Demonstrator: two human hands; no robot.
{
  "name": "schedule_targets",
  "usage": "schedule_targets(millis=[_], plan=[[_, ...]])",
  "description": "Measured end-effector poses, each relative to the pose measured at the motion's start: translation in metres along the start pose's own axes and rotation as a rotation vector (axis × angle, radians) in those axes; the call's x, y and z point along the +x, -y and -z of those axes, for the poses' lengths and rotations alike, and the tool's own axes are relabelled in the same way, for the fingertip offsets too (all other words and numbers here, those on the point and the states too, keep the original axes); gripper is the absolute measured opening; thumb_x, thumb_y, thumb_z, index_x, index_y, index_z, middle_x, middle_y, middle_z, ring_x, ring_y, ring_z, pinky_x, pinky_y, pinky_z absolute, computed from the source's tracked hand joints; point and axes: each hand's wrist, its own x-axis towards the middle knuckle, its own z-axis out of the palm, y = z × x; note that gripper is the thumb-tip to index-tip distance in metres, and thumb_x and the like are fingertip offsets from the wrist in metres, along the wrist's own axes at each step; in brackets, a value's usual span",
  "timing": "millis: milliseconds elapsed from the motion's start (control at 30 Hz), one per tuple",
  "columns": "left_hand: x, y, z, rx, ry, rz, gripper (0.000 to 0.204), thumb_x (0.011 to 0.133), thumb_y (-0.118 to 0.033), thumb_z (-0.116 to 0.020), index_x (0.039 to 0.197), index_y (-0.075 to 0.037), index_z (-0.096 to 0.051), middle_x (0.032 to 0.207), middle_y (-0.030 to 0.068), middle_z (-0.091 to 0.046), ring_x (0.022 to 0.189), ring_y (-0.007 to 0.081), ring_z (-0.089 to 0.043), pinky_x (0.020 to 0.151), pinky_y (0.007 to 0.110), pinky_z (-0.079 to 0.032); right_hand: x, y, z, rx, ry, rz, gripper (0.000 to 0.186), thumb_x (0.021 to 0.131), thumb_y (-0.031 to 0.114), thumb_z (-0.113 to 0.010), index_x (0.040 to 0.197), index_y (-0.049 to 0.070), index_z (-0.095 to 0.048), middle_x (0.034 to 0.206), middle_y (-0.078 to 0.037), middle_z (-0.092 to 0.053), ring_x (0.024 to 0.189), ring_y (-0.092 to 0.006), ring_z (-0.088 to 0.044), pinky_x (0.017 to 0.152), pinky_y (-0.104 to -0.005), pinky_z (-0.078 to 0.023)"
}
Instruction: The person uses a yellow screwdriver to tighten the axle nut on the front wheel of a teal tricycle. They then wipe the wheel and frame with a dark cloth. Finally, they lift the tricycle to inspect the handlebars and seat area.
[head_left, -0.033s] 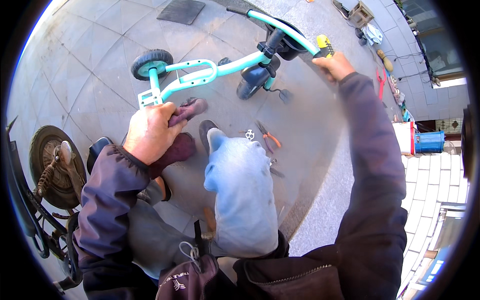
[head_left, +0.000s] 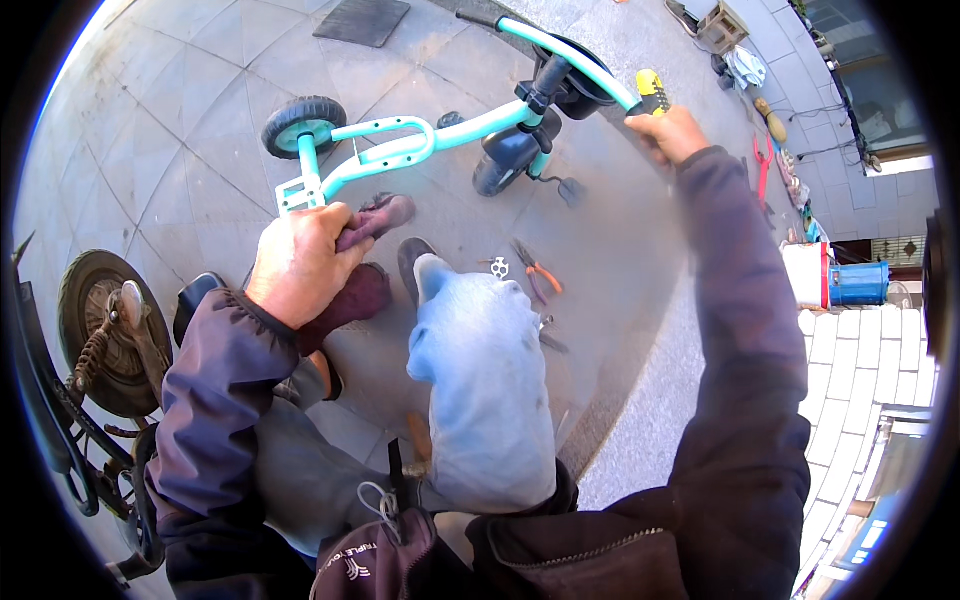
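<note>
A turquoise child's tricycle (head_left: pixel 470 133) stands in front of me. Its black handlebar grip at the right is in my right hand (head_left: pixel 672 134), fingers closed round it. My left hand (head_left: pixel 305 262) is closed on a maroon cloth (head_left: pixel 378 220) at the tricycle's rear frame, close to the near end of the axle. Beyond that hand shows the far rear wheel (head_left: pixel 304 128), black with a turquoise hub. The near end of the axle is partly hidden by my hand. The front wheel (head_left: pixel 505 165) and a pedal (head_left: pixel 570 190) sit under the handlebar.
Pliers (head_left: pixel 543 277) with orange handles and a silver multi-hole wrench (head_left: pixel 500 267) lie on the paving by my knee. A yellow-and-black object (head_left: pixel 652 92) is just beyond my right hand. An electric bike or scooter wheel (head_left: pixel 115 330) stands at left, a blue bucket (head_left: pixel 858 284) at right.
</note>
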Motion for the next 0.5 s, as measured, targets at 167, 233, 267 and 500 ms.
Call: schedule_targets(millis=[167,233,267,500], plan=[[0.000,0.014,-0.002,0.004,-0.047,0.000,0.020,0.076,-0.018,-0.069,0.083,-0.001,-0.062,0.070,0.0207,-0.060,0.069,0.0377,-0.061,0.061,0.040,-0.047,-0.023,0.001,-0.042,0.122,-0.154,-0.050,0.023,0.074,0.020,-0.068,0.073,0.001,-0.057,0.060,-0.003,-0.054,0.041,-0.0092,-0.045,0.037,-0.0267,-0.035],[0.000,0.022,-0.003,0.023,-0.060,-0.034,0.021,0.076,-0.020,-0.069,0.082,-0.001,-0.062,0.068,0.0218,-0.059,0.069,0.0394,-0.060,0.061,0.042,-0.047,-0.030,0.003,-0.054,0.166,-0.199,-0.086,0.020,0.074,0.018,-0.067,0.075,0.000,-0.058,0.061,-0.004,-0.055,0.042,-0.0099,-0.046,0.038,-0.0277,-0.037],[0.000,0.025,-0.006,0.027,-0.065,-0.041,0.022,0.076,-0.020,-0.069,0.082,-0.001,-0.062,0.069,0.0220,-0.059,0.069,0.0398,-0.060,0.062,0.042,-0.047,-0.031,0.002,-0.060,0.189,-0.215,-0.096,0.020,0.074,0.018,-0.067,0.075,0.000,-0.058,0.061,-0.004,-0.055,0.042,-0.0099,-0.046,0.038,-0.0279,-0.037],[-0.012,0.039,-0.012,0.052,-0.029,0.030,0.023,0.077,-0.023,-0.068,0.081,-0.001,-0.062,0.070,0.0220,-0.060,0.070,0.0405,-0.060,0.064,0.043,-0.047,-0.034,-0.001,-0.069,0.190,-0.258,-0.110,0.020,0.074,0.018,-0.067,0.077,0.000,-0.059,0.062,-0.005,-0.056,0.043,-0.0111,-0.048,0.040,-0.0292,-0.038]])
